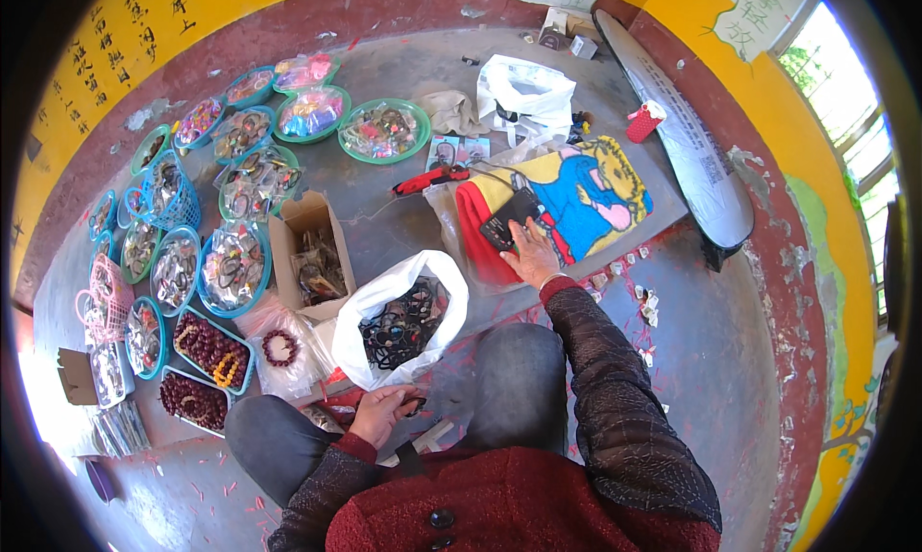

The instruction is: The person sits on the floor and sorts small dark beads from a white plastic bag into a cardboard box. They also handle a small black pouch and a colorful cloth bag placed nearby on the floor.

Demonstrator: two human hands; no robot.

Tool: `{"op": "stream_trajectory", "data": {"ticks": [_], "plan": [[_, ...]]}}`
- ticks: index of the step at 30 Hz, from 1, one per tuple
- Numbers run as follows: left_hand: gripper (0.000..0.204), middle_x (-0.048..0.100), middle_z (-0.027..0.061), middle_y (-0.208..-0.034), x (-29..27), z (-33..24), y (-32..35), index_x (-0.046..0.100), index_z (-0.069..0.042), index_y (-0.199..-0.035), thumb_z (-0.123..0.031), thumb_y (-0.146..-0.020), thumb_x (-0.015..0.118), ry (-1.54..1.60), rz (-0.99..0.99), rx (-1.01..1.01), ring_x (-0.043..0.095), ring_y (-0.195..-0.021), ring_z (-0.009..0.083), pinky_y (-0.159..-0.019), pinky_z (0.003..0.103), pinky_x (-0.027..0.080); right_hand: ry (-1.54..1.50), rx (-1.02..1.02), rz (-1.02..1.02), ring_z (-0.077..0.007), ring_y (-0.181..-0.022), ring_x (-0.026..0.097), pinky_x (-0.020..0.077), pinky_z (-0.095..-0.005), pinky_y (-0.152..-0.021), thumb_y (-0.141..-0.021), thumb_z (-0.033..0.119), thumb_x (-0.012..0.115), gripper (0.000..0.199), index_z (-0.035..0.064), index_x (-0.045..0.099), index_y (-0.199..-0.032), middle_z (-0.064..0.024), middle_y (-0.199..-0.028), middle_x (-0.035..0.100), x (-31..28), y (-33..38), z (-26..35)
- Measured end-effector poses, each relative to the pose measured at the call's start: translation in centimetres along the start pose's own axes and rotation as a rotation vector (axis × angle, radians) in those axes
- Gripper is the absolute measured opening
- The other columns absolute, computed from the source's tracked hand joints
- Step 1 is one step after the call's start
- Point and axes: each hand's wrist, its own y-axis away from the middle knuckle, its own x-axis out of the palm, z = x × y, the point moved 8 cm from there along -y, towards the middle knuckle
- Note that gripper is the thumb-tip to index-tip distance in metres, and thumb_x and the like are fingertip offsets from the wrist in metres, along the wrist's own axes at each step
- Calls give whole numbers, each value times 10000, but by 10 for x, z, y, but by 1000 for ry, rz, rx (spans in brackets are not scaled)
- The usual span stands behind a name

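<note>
My left hand (380, 415) is closed in front of my body, its fingertips pinching a small dark cord-like piece (414, 406) that I cannot make out fully. Just beyond it stands a white plastic bag (452, 281) with its mouth rolled back, full of tangled black cords (401, 323). My right hand (532, 255) reaches forward with the fingers stretched out. Its fingertips touch a flat black rectangular thing (509, 218), which lies on a folded, brightly coloured cloth (586, 198) with a cartoon figure.
Round baskets (386, 158) of small packaged trinkets crowd the left side. Closer are an open cardboard box (286, 266), trays of dark red beads (213, 345) and a bead bracelet (279, 348). A second white bag (526, 96) and an ironing board (684, 134) stand farther off.
</note>
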Motion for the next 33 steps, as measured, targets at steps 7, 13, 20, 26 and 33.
{"op": "stream_trajectory", "data": {"ticks": [7, 13, 20, 26, 33], "plan": [[214, 595, 178, -1048, 3, -2, 1, 553, 90, -1031, -35, -900, 440, 9, -12, 7, 601, -927, 211, -817, 271, 502, 24, -69, 86, -294, -1324, 201, 284, -455, -993, -830, 403, 515, 640, 108, 283, -1349, -53, -1364, 370, 9, -8, 19], [223, 589, 151, -1071, 0, 1, 0, 549, 80, -1046, -29, -905, 415, 6, 6, -6, 586, -951, 191, -824, 269, 487, 58, 391, -3, -317, -1329, 180, 275, -472, -998, -844, 378, 494, 631, 115, 259, -1366, -121, -1389, 324, -7, -11, -55], [220, 588, 142, -1078, 0, 3, 0, 552, 75, -1042, -34, -905, 419, 5, 19, 2, 584, -954, 186, -829, 268, 484, 25, 420, -68, -329, -1326, 188, 275, -488, -991, -836, 357, 511, 636, 113, 262, -1368, -132, -1391, 319, 2, 11, -79], [219, 590, 145, -1072, 5, -2, 2, 553, 77, -1039, -35, -905, 421, -1, 22, -3, 585, -953, 185, -828, 266, 484, -8, 385, -61, -333, -1318, 206, 284, -502, -976, -828, 344, 532, 625, 104, 286, -1350, -108, -1369, 355, 15, 21, -81], [221, 596, 146, -1058, -3, 2, 0, 553, 78, -1041, -34, -907, 418, -8, 3, -7, 589, -940, 181, -815, 256, 489, 32, 32, 36, -284, -1323, 210, 280, -439, -996, -832, 367, 526, 625, 114, 280, -1348, -68, -1365, 370, 3, 0, -3]]}}
